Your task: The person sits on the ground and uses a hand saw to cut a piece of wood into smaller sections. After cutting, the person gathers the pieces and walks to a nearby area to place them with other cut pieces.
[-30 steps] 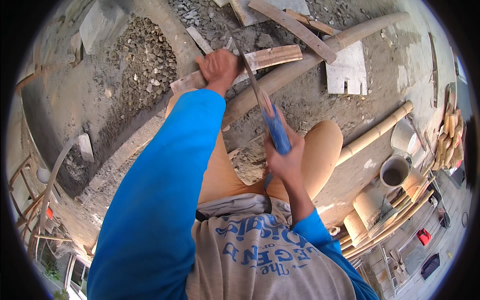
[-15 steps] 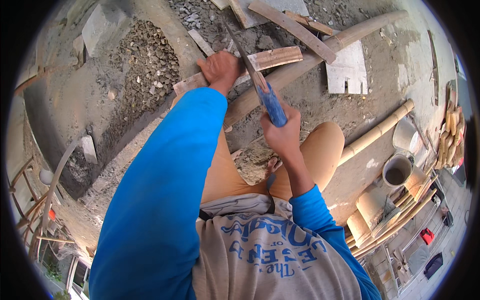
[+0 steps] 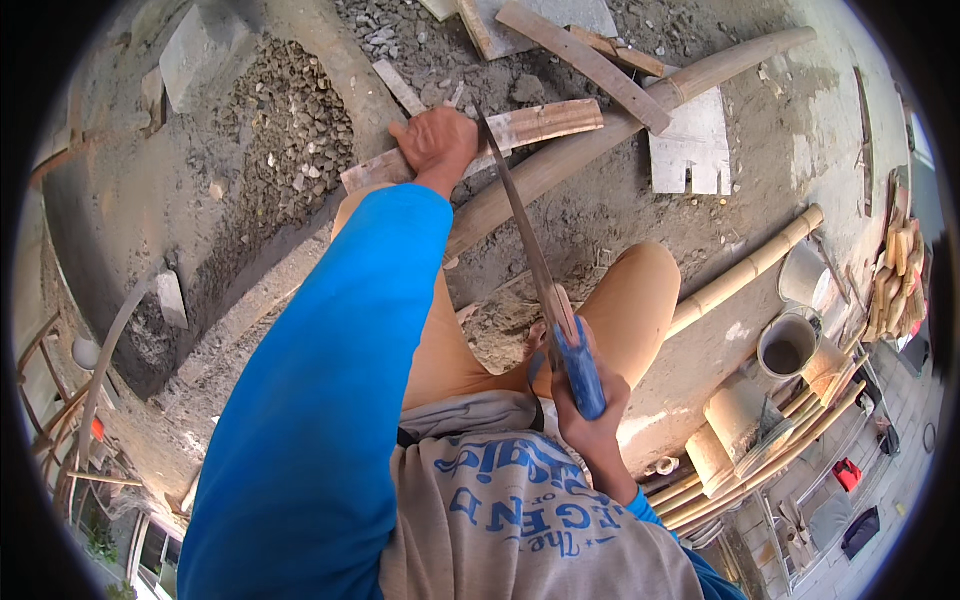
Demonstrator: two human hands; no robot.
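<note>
My left hand (image 3: 437, 140) presses down on a short wooden board (image 3: 550, 119), fingers closed over it. The board lies across the ground beside a thick bamboo pole (image 3: 612, 132). Beside that hand, the saw blade (image 3: 522, 225) crosses the board, its tip pointing up and away from me. My right hand (image 3: 590, 420) is closed round the saw's blue-and-wood handle, low in front of my shirt, between my bent legs.
Gravel (image 3: 295, 140) lies at the left beside a concrete edge (image 3: 240, 300). Loose boards (image 3: 585, 65) and a notched pale panel (image 3: 690, 150) lie ahead. At right are a bamboo length (image 3: 750, 270), two buckets (image 3: 786, 343), stacked wood (image 3: 895, 260) and bamboo strips (image 3: 770, 450).
After moving slightly forward, my right hand has drawn the saw back toward my body and a little right. My left hand stays on the board in nearly the same place.
</note>
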